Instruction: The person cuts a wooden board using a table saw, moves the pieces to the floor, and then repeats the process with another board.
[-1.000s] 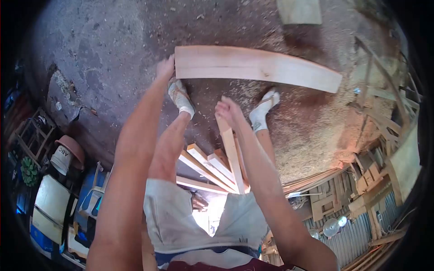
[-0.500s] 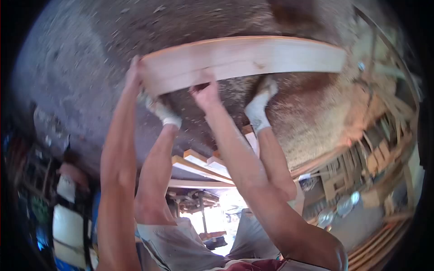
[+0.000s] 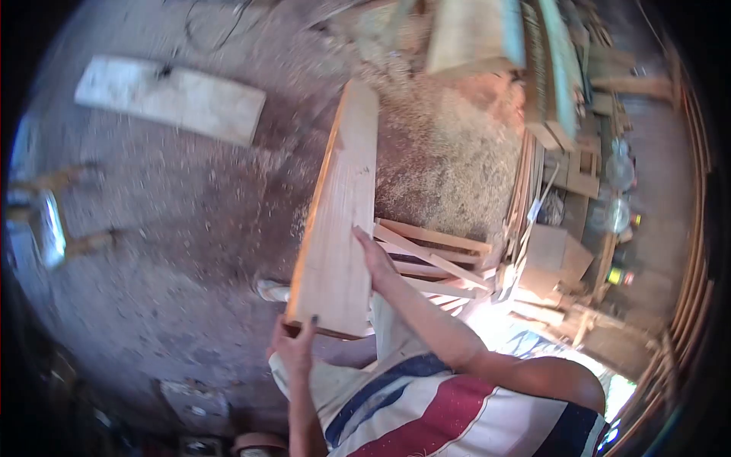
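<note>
A long pale wooden board stretches away from my body, its far end pointing up the view. My left hand grips the near left corner, with the thumb on the upper face. On the right edge, nearer the middle, my right hand holds the board with its fingers partly hidden beneath. One foot shows just left of the board's near part.
Another board lies on the dusty floor at upper left. Several wooden strips lie right of my board. Thick planks stand at upper right, near sawdust. Clear plastic bottles sit farther right.
The board has swung from lying crosswise in front of me to pointing lengthwise away. My body and view have turned, and both hands still hold the board.
</note>
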Demonstrator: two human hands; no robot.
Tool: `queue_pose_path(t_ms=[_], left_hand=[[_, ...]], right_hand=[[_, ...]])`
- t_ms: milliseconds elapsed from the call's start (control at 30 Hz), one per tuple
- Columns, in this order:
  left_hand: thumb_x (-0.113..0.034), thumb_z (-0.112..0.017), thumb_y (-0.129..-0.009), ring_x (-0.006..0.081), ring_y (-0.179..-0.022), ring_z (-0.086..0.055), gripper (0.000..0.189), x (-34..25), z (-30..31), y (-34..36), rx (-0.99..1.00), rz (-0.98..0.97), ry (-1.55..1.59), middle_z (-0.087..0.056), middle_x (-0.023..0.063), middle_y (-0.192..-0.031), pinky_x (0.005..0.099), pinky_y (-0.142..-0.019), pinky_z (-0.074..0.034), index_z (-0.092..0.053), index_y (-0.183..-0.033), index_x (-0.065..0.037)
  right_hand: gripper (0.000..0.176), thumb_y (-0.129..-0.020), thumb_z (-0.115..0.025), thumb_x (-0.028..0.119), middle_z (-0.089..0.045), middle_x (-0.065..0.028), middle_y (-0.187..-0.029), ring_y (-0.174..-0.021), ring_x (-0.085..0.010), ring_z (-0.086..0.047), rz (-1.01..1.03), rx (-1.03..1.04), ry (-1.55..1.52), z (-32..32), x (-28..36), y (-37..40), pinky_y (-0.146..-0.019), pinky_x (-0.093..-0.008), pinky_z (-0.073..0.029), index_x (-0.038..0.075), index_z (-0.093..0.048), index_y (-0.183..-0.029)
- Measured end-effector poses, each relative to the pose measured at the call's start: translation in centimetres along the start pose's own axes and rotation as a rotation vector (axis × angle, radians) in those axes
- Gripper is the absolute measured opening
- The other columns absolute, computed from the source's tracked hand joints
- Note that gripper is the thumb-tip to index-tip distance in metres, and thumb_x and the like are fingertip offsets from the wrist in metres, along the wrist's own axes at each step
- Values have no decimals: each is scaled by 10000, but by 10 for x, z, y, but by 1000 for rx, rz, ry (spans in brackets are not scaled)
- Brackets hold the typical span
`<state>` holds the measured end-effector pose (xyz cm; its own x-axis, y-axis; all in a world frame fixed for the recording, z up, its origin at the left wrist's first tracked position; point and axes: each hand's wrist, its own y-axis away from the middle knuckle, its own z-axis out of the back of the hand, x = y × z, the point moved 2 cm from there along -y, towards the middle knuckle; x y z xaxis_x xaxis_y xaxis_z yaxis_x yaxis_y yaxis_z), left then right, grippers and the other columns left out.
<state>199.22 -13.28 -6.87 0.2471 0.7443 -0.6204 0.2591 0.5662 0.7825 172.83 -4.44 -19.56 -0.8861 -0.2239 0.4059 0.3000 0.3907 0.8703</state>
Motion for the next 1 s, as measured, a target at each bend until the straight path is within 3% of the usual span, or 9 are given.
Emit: queue_pose_path(t_ms=[133,267,300,433,567,700,867,900,1000], left_hand=[[-220,-897,-894,140,-917,-705,416,-163,-120,99,270,-407,-563,-766,73,-1050,312,-832,-569,-693,-1146,42],[-325,-986,-723,321,-1011,-692,508,-279,-248,119,583,-1043,-761,-721,155,-1038,420,-874,-551,-714,-1005,-1],[-330,-990,-703,360,-1090,-665,590,-272,-259,99,742,-1028,-822,-713,152,-1142,451,-902,-544,-693,-1104,-14],[-266,-956,-747,397,-1274,-630,832,-296,-350,91,597,-868,-1196,-610,193,-1452,459,-1077,-518,-527,-1420,-32],[-230,-900,-802,447,-1439,-516,765,-280,-432,40,867,-1125,-1084,-550,240,-1522,508,-1188,-446,-521,-1434,-23],[-206,-856,-836,492,-1534,-400,715,-274,-476,11,1251,-1076,-1080,-492,256,-1593,572,-1251,-378,-534,-1455,-51],[-239,-867,-801,460,-1580,-342,753,-254,-494,-40,1227,-974,-1222,-444,203,-1662,548,-1254,-387,-556,-1461,-55],[-310,-878,-791,447,-1525,-430,783,-248,-503,-49,1242,-1167,-1224,-483,219,-1617,536,-1186,-457,-547,-1454,-58],[-363,-923,-739,434,-1359,-567,844,-237,-542,-50,1295,-1039,-1097,-593,209,-1455,526,-1087,-504,-548,-1429,-54]], right_hand=[[602,-1071,-602,483,-734,-134,-1314,-1154,-264,-724,-165,228,-235,5,159,117,-1045,-417,-566,27,-599,-1464],[530,-1098,-552,433,-757,-140,-1258,-1089,-246,-757,-203,266,-311,47,247,170,-1035,-415,-581,23,-623,-1425],[520,-1099,-551,423,-759,-141,-1251,-1074,-243,-760,-114,254,-338,54,281,201,-1021,-414,-587,21,-624,-1420],[481,-1076,-602,384,-772,-143,-1209,-1010,-224,-769,-10,243,-353,101,344,228,-959,-395,-607,19,-644,-1386],[483,-1038,-670,357,-785,-135,-1124,-948,-203,-768,-13,304,-511,126,349,203,-905,-352,-610,13,-650,-1377],[462,-1039,-666,325,-740,-125,-1200,-1038,-199,-720,25,323,-572,138,368,197,-957,-350,-573,25,-641,-1389],[442,-1039,-661,284,-683,-113,-1296,-1152,-194,-659,57,267,-607,159,367,205,-1022,-348,-526,39,-630,-1405],[439,-1039,-660,276,-672,-111,-1315,-1175,-193,-647,64,256,-609,164,366,206,-1035,-348,-517,41,-628,-1408],[430,-1039,-657,251,-638,-103,-1372,-1243,-190,-611,103,216,-613,188,370,209,-1074,-346,-489,50,-621,-1418]])
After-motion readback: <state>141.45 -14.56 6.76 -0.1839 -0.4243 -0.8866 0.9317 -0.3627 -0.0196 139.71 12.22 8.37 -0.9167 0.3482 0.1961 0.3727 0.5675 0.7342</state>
